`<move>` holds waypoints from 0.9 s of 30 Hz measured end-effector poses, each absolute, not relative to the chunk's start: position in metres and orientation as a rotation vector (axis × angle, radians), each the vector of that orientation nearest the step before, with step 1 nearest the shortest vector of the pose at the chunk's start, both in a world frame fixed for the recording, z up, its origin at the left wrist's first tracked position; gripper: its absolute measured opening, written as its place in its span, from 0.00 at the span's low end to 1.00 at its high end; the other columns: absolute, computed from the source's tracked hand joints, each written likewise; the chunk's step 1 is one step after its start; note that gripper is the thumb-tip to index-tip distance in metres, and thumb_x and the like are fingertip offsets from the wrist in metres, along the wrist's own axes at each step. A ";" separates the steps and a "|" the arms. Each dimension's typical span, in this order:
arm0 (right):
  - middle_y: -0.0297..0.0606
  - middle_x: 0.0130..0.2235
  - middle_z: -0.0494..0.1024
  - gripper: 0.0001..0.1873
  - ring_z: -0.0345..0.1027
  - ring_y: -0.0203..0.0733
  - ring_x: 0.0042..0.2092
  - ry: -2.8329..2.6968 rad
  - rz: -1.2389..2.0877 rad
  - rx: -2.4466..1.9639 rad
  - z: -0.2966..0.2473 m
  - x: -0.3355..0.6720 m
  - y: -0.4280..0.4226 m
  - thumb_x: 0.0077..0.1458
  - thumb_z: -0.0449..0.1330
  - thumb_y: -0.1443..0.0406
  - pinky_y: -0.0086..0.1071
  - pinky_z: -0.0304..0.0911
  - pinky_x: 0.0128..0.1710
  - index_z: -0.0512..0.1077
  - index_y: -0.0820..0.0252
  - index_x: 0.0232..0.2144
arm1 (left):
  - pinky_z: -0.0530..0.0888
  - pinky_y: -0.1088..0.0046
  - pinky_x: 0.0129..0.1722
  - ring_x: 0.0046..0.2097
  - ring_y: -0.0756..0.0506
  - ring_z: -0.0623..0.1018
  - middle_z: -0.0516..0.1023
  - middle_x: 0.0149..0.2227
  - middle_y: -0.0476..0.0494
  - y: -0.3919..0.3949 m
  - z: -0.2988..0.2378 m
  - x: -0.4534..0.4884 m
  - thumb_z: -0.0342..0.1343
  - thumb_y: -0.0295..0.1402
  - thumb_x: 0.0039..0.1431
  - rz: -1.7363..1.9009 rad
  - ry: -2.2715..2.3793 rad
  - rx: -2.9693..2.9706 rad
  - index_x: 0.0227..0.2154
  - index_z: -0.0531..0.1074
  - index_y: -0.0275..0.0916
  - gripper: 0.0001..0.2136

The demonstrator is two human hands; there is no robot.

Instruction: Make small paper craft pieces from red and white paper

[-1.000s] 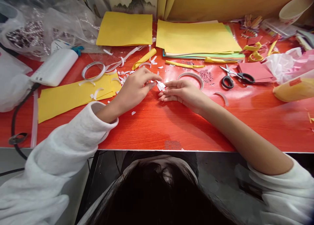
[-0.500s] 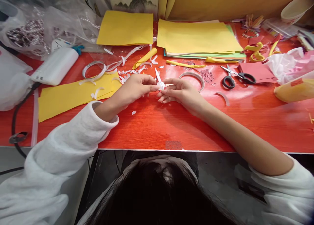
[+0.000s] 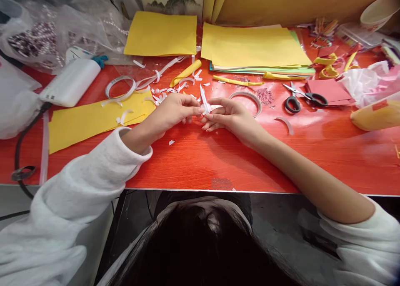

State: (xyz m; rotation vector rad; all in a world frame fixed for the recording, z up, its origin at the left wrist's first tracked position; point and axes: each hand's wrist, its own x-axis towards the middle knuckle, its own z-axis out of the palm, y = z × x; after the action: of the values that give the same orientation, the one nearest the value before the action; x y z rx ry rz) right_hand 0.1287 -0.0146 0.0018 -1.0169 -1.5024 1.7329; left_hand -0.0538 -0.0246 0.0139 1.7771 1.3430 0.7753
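Between my two hands is a small white folded paper piece (image 3: pixel 204 100), with a narrow point that sticks up and away from me. My left hand (image 3: pixel 176 111) pinches its lower left side between thumb and fingertips. From the other side, my right hand (image 3: pixel 233 118) grips its base with thumb and forefinger, the other fingers curled below. The exact folds are partly hidden by my fingertips. Both hands are just above the red table (image 3: pixel 187 161). White paper scraps (image 3: pixel 161 96) lie beyond my left hand, and a roll of tape (image 3: pixel 250 98) lies behind my right.
Yellow paper strips (image 3: pixel 93 117) and another tape roll (image 3: pixel 117 88) lie at left, near a white power bank (image 3: pixel 70 82) with a black cable. Stacked coloured sheets (image 3: pixel 253 46) are at the back. Black-handled scissors (image 3: pixel 293 98) and red paper (image 3: pixel 331 92) lie at right.
The pointed white paper has turned slightly between my fingers, so that more of its broad face shows. Both hands keep their hold in nearly the same place.
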 end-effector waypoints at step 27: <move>0.38 0.31 0.78 0.17 0.75 0.36 0.31 -1.419 1.796 -0.981 0.001 0.130 -0.013 0.53 0.60 0.72 0.30 0.73 0.35 0.67 0.66 0.47 | 0.62 0.78 0.24 0.23 0.54 0.68 0.70 0.20 0.50 -0.026 0.012 -0.047 0.54 0.40 0.58 0.805 1.337 1.739 0.24 0.71 0.34 0.14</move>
State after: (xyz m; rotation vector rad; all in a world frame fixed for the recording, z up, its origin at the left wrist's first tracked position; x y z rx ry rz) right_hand 0.1299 -0.0125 0.0007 -0.9806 -1.4187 1.7955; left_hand -0.0473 -0.0261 0.0122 1.7392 1.3371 0.8047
